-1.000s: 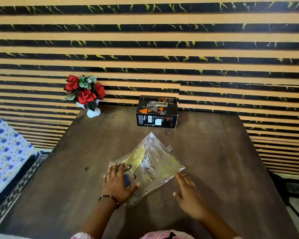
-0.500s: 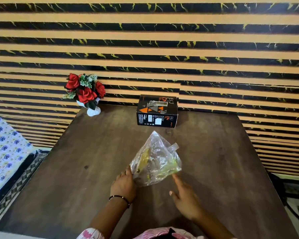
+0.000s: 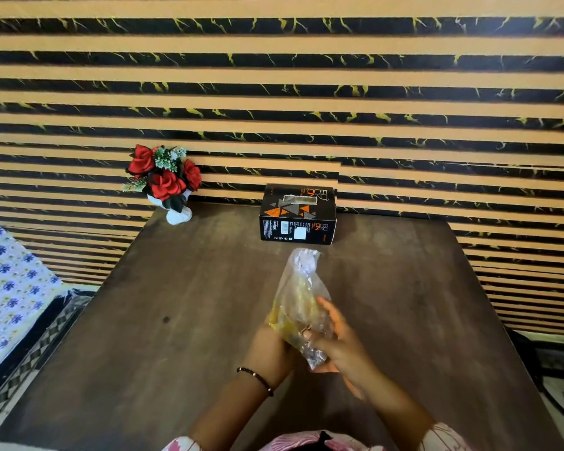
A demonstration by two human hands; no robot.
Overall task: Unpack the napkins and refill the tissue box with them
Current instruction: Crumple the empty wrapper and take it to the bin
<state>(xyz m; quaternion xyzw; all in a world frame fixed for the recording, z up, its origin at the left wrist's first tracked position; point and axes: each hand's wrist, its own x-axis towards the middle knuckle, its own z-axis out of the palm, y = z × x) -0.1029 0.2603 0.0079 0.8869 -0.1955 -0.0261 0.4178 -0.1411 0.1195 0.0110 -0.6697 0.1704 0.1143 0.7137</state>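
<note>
Wrapper (image 3: 298,301) gripped upright by both hands, left hand (image 3: 271,348), right hand (image 3: 339,345); recommend tearing near top, away from napkins.

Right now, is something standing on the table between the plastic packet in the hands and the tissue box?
Nothing visible does. Bare table lies between the plastic packet, held by both hands, and the tissue box. The flower vase stands off to the left.
</note>
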